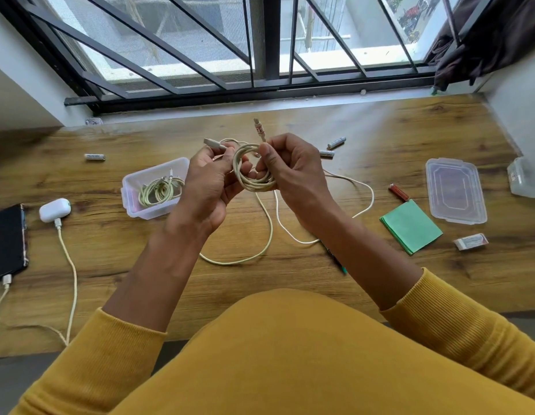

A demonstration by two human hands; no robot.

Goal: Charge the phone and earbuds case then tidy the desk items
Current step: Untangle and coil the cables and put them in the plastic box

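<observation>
three batteries (95, 157), two hands (210, 187), one phone (7, 242)

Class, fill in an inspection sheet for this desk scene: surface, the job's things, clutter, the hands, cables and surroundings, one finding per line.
Surface: wooden desk under a window.
Job's things: phone and earbuds case at far left, each with a cable plugged in; open clear box holding a coiled cable.
Clutter: loose batteries, green paper stack, box lid, eraser, and a pen partly under the right forearm.
Hands: left hand and right hand both grip a half-wound cable.
Cables: its loose tail trails over the desk.
Surroundings: barred window, dark curtain at right.
</observation>
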